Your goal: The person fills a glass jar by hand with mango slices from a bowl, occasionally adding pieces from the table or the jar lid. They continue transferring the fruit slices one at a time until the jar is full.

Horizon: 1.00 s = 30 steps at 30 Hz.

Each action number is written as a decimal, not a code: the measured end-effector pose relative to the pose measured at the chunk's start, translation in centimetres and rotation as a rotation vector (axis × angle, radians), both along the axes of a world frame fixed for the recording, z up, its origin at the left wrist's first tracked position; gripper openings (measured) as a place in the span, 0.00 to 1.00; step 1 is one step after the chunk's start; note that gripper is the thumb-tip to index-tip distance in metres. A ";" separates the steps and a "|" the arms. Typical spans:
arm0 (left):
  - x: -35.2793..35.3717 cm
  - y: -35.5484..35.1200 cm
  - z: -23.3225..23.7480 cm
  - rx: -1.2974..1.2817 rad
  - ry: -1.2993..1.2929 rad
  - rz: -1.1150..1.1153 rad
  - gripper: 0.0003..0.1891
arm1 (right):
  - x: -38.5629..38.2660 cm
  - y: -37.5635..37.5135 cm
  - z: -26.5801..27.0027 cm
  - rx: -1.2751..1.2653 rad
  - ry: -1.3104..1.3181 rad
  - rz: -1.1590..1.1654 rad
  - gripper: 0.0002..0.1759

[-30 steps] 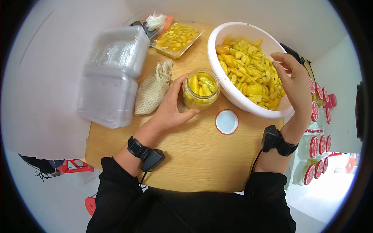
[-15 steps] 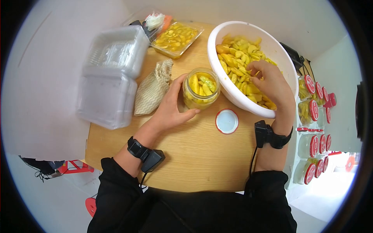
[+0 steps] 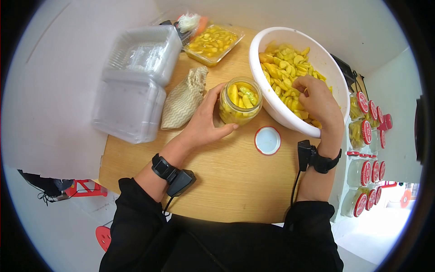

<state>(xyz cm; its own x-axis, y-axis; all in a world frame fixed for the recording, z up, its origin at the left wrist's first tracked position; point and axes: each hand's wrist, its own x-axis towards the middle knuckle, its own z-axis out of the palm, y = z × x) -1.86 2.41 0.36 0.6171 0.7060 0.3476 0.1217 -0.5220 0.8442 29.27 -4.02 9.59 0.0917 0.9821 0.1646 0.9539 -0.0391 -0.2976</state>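
Bench (image 3: 226, 181): pale wood, filling the middle of the frame and carrying everything below except the capped jars.
Stacked containers (image 3: 131, 86): clear plastic, empty, piled at the upper left, overhanging the bench's left edge.
Bowl (image 3: 328, 59): white and round, upper right of centre, holding a heap of yellow slices (image 3: 283, 68).
Capped jars (image 3: 362, 131): filled jars with red-rimmed lids, lined up along the right edge of the frame, beyond the bench.
Right hand (image 3: 317, 102): inside the bowl on its near side, palm down, fingers bent and dug into the slices. The fingertips are buried, so I cannot tell whether they pinch a piece.
Left hand (image 3: 204, 122): curled around the jar from the left. The thumb lies along its near side and the fingers wrap its far side, gripping the glass.
Cloth (image 3: 183, 99): beige with a zigzag pattern, crumpled, just left of the left hand's fingers.
Tray (image 3: 213, 43): shallow and clear, holding more yellow pieces, top centre, just left of the bowl.
Jar (image 3: 240, 102): open glass, upright at the centre, nearly full of slices, against the bowl's left wall.
Lid (image 3: 268, 140): red rim, white inside facing up, lying flat just below the bowl and right of the jar.
Wrist units (image 3: 176, 177): a black strap with a cabled box on each wrist.
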 end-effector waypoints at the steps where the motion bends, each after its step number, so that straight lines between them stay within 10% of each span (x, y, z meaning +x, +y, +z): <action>1: 0.0 0.0 0.0 -0.010 -0.003 -0.004 0.51 | -0.2 0.0 0.2 -0.020 0.010 -0.017 0.16; 30: -0.1 -0.1 0.3 -0.092 0.002 -0.014 0.51 | -2.2 -1.5 5.1 0.244 0.181 -0.087 0.08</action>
<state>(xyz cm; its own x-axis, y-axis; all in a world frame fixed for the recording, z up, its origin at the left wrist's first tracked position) -1.95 2.34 0.69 0.6279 0.7260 0.2805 0.1163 -0.4439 0.8885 27.02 -5.56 14.70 0.2228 0.9027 0.3681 0.8809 -0.0246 -0.4727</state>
